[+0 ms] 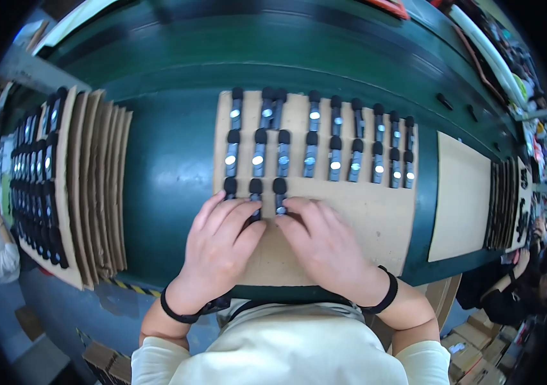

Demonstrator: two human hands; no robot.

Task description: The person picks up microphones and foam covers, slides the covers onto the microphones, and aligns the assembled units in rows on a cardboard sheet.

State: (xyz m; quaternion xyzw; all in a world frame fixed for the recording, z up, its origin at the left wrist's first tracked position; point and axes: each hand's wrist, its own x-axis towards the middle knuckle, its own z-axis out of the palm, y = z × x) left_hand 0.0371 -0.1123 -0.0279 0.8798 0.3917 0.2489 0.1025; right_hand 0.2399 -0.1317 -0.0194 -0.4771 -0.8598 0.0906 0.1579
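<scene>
A cardboard sheet (350,224) lies in front of me, bearing rows of small black clip-on wireless microphones with round foam tops. Two rows fill its far part, and a third row of three starts at the near left. My left hand (222,247) has its thumb and fingers closed around the middle microphone (256,187) of that row; its outer fingers touch the left microphone (230,186). With thumb and forefinger, my right hand (328,244) grips the third microphone (280,187) at its lower body. The fingers partly cover the lower ends of these microphones.
Upright stacked cardboard sheets (97,192) stand at the left beside a board of more microphones (33,186). To the right lie another cardboard sheet (462,199) and a further stack (501,205). Loose black pieces (444,101) rest on the green table (164,154). Other people work at both sides.
</scene>
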